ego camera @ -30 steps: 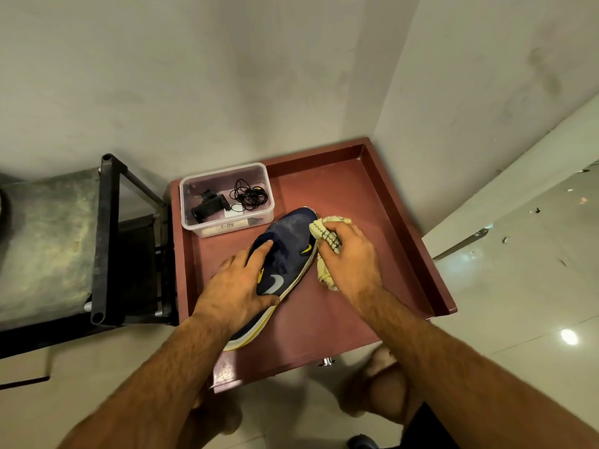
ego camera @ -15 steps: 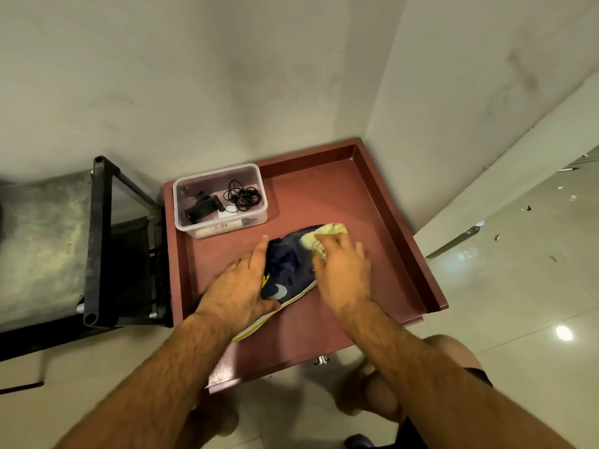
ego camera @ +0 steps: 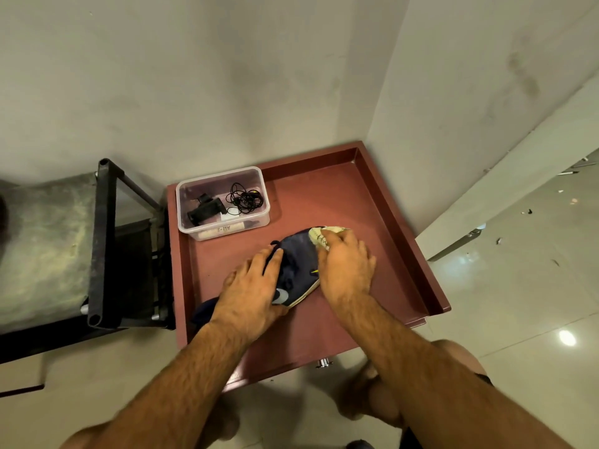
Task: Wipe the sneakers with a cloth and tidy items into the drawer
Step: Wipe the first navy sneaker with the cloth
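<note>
Wiping: my right hand (ego camera: 345, 270) presses the pale yellow cloth (ego camera: 319, 236) onto the navy sneaker (ego camera: 296, 264), my left hand (ego camera: 252, 286) flat, steadying it; next, I judge, the heel.

Seen from above, a reddish-brown drawer (ego camera: 372, 202) stands pulled open in a room corner. A navy sneaker (ego camera: 296, 260) with a pale sole lies in it. The left hand (ego camera: 251, 291) rests on the sneaker's middle, fingers spread. The right hand (ego camera: 345, 270) presses a pale yellow cloth (ego camera: 319, 236) against the toe, seemingly with curled fingers. Behind sits a clear plastic box (ego camera: 223, 202) holding tangled black earphones (ego camera: 246, 199) and a dark gadget (ego camera: 205, 210).
</note>
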